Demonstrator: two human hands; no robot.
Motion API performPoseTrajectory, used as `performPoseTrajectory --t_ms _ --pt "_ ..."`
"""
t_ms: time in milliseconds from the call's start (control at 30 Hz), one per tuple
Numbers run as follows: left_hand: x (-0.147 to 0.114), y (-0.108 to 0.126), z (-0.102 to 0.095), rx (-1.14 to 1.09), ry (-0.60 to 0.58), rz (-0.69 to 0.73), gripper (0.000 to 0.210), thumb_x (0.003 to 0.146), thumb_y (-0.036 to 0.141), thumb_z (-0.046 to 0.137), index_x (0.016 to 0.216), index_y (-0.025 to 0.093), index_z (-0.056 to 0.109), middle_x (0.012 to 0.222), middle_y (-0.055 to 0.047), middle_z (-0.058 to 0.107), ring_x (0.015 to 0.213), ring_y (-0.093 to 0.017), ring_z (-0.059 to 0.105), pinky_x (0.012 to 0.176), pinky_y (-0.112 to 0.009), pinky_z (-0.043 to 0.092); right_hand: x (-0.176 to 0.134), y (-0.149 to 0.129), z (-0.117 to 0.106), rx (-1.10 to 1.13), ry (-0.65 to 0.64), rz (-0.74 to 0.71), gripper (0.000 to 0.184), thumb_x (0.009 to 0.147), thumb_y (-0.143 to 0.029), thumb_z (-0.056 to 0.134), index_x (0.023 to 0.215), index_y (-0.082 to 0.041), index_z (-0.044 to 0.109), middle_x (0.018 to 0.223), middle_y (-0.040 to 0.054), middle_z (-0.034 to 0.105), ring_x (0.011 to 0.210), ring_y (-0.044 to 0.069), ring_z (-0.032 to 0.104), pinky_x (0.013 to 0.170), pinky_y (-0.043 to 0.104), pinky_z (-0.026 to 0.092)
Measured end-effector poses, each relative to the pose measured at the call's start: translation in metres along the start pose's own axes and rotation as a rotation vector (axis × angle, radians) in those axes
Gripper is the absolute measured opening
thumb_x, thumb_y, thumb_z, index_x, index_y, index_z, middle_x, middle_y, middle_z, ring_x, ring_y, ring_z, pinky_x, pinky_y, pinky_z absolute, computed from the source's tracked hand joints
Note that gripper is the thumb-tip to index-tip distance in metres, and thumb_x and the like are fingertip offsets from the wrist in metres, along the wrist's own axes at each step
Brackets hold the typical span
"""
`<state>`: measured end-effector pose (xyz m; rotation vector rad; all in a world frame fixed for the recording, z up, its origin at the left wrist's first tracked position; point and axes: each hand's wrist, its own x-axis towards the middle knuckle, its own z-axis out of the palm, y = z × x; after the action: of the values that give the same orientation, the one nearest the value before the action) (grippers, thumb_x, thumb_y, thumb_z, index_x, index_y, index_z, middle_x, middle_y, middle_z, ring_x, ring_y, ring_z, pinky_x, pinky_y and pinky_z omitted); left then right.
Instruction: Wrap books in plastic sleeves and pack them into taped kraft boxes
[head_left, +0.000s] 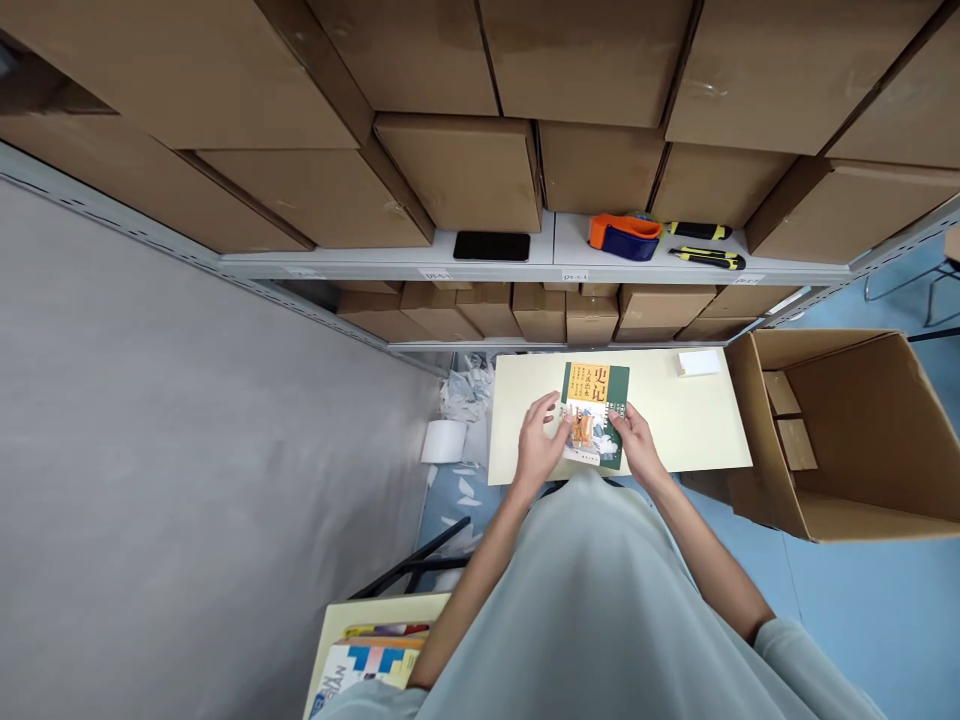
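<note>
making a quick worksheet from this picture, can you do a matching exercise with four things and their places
Things
1. book
2. phone
3. large open box
4. white roll

Places
a. flat on the shelf
b. off the table's left end
c. in the right hand, left hand at its edge
d. at the table's right end

Pairs: 1-c, 2-a, 3-d, 4-b
</note>
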<state>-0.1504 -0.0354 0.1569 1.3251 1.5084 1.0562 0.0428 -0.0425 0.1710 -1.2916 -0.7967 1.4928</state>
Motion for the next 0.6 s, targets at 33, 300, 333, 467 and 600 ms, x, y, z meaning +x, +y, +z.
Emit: performPoseTrajectory --t_ms 33,300,333,467,600 --pt "0.004 -0.005 -0.003 -0.053 -0.002 -0.076 0.051 0.091 0.046 0.077 0.135 0.021 0.072 0.144 -0.015 0.072 0.126 -0.028 0.071 0.108 -0.045 0.059 -0.001 -0.002 -0.003 0.024 -0.023 0.026 0.053 0.086 -0.063 0.077 0.123 -0.026 0.07 0.132 0.0076 0.078 0.115 0.031 0.076 0.102 0.045 0.062" --pt "0.009 -0.013 -0.006 -0.392 -0.276 -0.349 0.059 0.072 0.059 0.093 0.111 0.017 0.079 0.12 -0.015 0.082 0.115 -0.032 0.076 0.102 -0.045 0.061 -0.006 -0.007 -0.022 0.042 -0.05 0.078 0.061 0.085 -0.067 0.08 0.131 -0.028 0.071 0.141 0.0077 0.075 0.124 0.033 0.074 0.108 0.048 0.061" --pt "0.008 -0.012 -0.004 -0.398 -0.272 -0.349 0.06 0.07 0.058 0.094 0.111 0.017 0.078 0.118 -0.015 0.082 0.113 -0.031 0.077 0.101 -0.044 0.062 -0.005 -0.006 -0.024 0.034 -0.058 0.079 0.062 0.086 -0.068 0.079 0.132 -0.028 0.07 0.141 0.0077 0.076 0.124 0.033 0.074 0.107 0.048 0.061" --pt "0.002 -0.01 0.002 -0.388 -0.207 -0.342 0.058 0.071 0.056 0.094 0.11 0.017 0.077 0.112 -0.014 0.082 0.107 -0.028 0.078 0.099 -0.041 0.062 0.002 0.003 -0.032 -0.03 -0.054 0.077 0.065 0.086 -0.071 0.077 0.133 -0.027 0.068 0.137 0.0106 0.077 0.126 0.035 0.073 0.106 0.052 0.061" --pt "-0.001 -0.008 0.011 -0.35 -0.105 -0.293 0.054 0.072 0.055 0.092 0.107 0.017 0.078 0.106 -0.012 0.083 0.101 -0.024 0.078 0.095 -0.038 0.064 0.015 0.014 -0.044 -0.222 0.182 -0.056 0.074 0.08 -0.074 0.08 0.131 -0.023 0.068 0.146 0.018 0.069 0.136 0.037 0.065 0.115 0.057 0.054"
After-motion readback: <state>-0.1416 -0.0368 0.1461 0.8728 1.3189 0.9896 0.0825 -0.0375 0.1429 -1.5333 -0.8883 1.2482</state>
